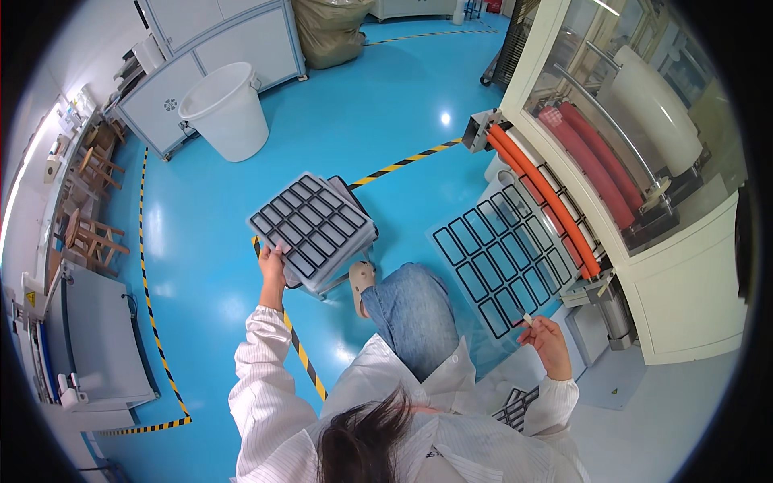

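My left hand (273, 264) pinches the near-left edge of a stack of translucent sheets (332, 191) printed with rows of black rectangular frames. The stack rests on a small stool (336, 278), its thumb-side corner under my thumb. My right hand (550, 344) is closed on a small pale object (528, 319); too little shows to tell its kind. Just beyond that hand, a clear film (483, 266) with the same black frames hangs from the orange roller (543, 201) of a machine. Whether the right fingers also touch the film is unclear.
The cream machine (692, 282) with red rollers (584, 161) behind a clear window stands at the right. A white bucket (229, 113) is at the far left, before grey cabinets (241, 36). Wooden stools (90, 237) line the left wall. Striped tape (403, 165) marks the blue floor.
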Motion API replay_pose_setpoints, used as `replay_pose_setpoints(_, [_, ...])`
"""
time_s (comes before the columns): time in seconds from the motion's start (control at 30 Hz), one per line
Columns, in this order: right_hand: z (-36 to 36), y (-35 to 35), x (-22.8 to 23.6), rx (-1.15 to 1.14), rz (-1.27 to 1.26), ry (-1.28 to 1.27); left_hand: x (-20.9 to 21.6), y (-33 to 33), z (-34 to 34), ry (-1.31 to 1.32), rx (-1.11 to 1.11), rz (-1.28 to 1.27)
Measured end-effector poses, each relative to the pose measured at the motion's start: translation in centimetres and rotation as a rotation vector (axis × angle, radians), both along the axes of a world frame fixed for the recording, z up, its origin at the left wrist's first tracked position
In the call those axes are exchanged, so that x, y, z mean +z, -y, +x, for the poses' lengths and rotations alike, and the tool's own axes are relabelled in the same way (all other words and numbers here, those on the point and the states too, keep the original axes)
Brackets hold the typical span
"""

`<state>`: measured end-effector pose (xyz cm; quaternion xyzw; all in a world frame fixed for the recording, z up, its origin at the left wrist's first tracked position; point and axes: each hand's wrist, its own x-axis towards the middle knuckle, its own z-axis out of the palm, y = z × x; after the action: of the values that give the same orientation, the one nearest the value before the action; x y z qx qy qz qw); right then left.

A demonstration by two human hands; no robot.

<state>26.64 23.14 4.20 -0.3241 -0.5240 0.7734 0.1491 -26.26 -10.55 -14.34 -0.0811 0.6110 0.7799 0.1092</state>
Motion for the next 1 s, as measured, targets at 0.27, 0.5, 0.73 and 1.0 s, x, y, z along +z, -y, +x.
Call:
replay_pose_setpoints(0.27, [-0.6,0.6,0.8,0.051,-0.019,0.027,-4.0,0.6,-4.4,-0.059,0.099,-0.606])
replay_pose_setpoints(0.5, [-0.9,2.4,1.1,0.053,-0.028,0.11,-5.6,-0.5,-6.3,-0.063,0.017,-0.172])
replay_pose_setpoints(0.73, [-1.3,4.9,2.3,-0.002,-0.031,0.118,-6.0,-1.7,-8.8,-0.027,0.063,-0.114])
replay_pose_setpoints(1.0, [-1.4,6.3,3.9,-0.019,-0.023,0.087,-7.3,-0.7,-12.2,-0.071,-0.132,-0.429])
